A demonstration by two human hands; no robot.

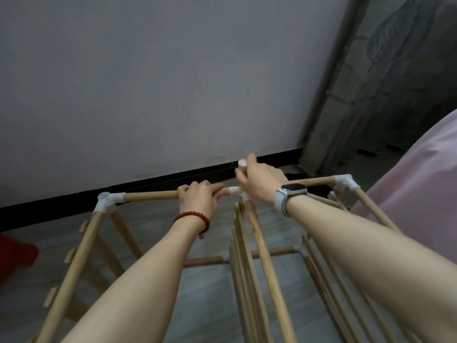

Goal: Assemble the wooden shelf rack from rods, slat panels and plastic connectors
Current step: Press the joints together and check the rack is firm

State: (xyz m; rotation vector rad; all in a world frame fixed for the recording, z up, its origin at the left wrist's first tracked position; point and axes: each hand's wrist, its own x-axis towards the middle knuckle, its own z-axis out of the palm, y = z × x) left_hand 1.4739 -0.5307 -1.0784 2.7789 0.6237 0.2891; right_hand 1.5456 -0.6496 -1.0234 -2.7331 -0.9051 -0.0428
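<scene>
Wooden and stiff, the short rod stands upright in the right hand, whose fingers curl round it just above the white middle connector. The left hand has its fingers wrapped over the top rail, touching that connector's left socket. Both sit at the far middle of the rack, whose corner connectors lie left and right, with slat panels running down toward the near side. I judge the rods light, rigid and a little smooth, the plastic sockets tight: best held close to the joint, so a push goes straight in without bending or slipping
</scene>
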